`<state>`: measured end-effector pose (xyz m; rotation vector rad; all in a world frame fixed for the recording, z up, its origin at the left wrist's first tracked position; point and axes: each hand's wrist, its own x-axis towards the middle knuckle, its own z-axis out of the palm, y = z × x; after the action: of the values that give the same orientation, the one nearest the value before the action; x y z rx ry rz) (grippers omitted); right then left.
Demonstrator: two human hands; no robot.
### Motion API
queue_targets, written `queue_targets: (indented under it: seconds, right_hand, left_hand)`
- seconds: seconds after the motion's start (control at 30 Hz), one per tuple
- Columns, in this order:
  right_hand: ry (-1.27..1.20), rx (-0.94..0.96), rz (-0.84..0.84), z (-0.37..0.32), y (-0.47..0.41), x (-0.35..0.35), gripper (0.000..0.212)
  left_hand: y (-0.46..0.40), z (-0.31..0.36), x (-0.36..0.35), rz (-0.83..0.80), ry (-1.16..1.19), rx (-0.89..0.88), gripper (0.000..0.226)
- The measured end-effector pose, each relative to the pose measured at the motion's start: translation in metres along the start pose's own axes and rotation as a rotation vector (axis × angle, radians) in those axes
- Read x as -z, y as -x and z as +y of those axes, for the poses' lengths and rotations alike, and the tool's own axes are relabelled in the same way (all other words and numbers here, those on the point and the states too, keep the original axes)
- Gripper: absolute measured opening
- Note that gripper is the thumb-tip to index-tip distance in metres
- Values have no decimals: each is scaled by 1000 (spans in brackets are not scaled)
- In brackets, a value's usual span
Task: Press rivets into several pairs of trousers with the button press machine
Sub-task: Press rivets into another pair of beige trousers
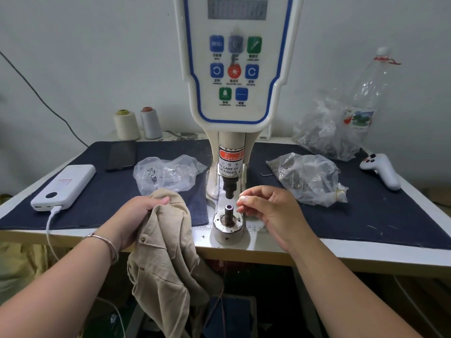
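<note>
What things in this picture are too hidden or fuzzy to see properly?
All in the head view:
- Right hand: whether its fingertips pinch a rivet; too small to tell.
- Display: readout blurred.
- Beige trousers: the left hand covers the gripped part; the rest hangs below the table edge.
- Right plastic bag: contents blurred behind crinkled film.

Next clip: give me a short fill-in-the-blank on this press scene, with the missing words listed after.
1. The left hand grips the beige ____ at the table edge.
2. The right hand hovers beside the lower die, pinching something too ____ to identify.
3. The white power bank lies on the ____ side of the press.

Missing words: trousers; small; left
</note>
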<state>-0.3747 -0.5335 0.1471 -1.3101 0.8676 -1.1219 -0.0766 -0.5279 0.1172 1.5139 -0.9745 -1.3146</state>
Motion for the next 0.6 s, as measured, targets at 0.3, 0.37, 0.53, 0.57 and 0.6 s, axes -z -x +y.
queue_targets:
  seconds: [0.3, 0.37, 0.53, 0.57, 0.6]
  right_hand:
    - [17, -24, 40, -2, 4, -2, 8]
    - [37, -17, 58, -5, 4, -5, 10]
    - [149, -8, 64, -12, 5, -11, 8]
    - [159, -12, 65, -13, 5, -12, 8]
    - [167, -17, 66, -13, 5, -13, 8]
  left_hand:
    - [1, 1, -1, 39, -10, 10, 26]
    - [1, 1, -1, 33, -4, 10, 25]
    - [1, 0, -2, 1, -5, -13, 23]
    - [1, 0, -2, 2, -5, -12, 23]
    - [1, 0, -1, 2, -7, -11, 23]
